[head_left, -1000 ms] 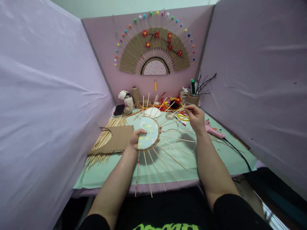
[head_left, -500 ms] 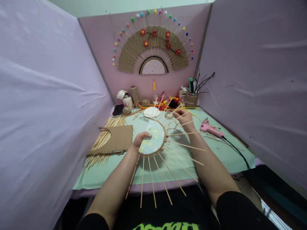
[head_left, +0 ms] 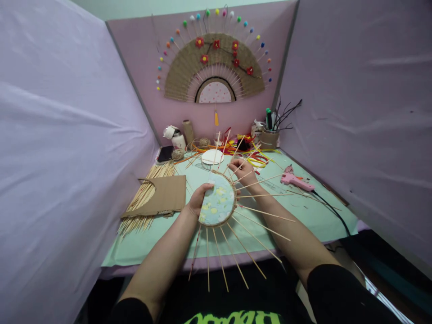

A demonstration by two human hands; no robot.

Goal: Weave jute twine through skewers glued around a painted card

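My left hand [head_left: 200, 198] grips the straight left edge of a half-round fan base [head_left: 218, 204], its thumb lying on the front. Pale blue floral fabric covers the base, and twine runs along its curved rim. Several thin bamboo sticks [head_left: 232, 256] spread outward from that rim, some with red marks. My right hand [head_left: 242, 171] is behind the upper sticks, close to the top right of the rim, with thumb and fingers pinched together. What lies between those fingertips is too small to make out.
Cut cardboard [head_left: 168, 193] lies over a bundle of sticks [head_left: 135, 211] on the left. A pink glue gun [head_left: 297, 181] rests at right. Behind are a white oval disc [head_left: 212, 156], a twine ball [head_left: 177, 154], a phone [head_left: 165, 154] and colourful pipe cleaners [head_left: 258, 159]. A decorated fan [head_left: 216, 67] hangs on the back panel.
My right hand has moved left and slightly down, closer to the rim. The fan base has turned a little and shifted slightly right and down in my left hand. The coil of twine beside my right hand no longer shows.
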